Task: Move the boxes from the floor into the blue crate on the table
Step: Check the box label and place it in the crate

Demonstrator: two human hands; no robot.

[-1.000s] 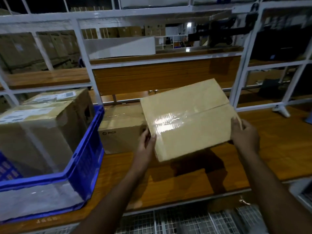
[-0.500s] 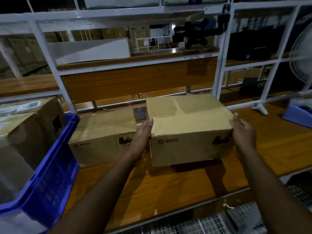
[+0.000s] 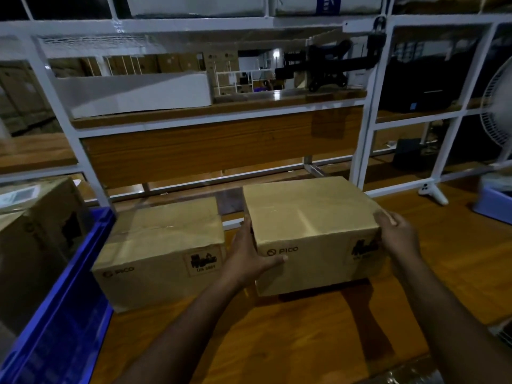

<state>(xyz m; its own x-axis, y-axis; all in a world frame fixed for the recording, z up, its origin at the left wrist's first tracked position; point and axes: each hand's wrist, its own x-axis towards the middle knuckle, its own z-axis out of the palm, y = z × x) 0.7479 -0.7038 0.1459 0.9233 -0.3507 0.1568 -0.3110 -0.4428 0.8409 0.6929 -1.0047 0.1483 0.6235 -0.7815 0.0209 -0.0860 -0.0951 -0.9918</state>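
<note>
Wooden table (image 3: 277,342): plain brown PICO-printed box (image 3: 313,234), upright.

Two matt brown cardboard boxes (image 3: 310,228) (image 3: 163,253), their seams showing glossy clear tape, are sitting at centre frame on a polished, reflective wooden table (image 3: 277,336). At lower left, a blue plastic crate (image 3: 63,309) is showing smooth walls. Behind, white painted metal shelving (image 3: 365,128) is standing.

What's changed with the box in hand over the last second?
The held box was tipped with its taped face toward the camera; it has been turned level and brought down to the wooden table, right of the other box. Left hand and right hand still grip its ends. The blue crate stays loaded.
</note>
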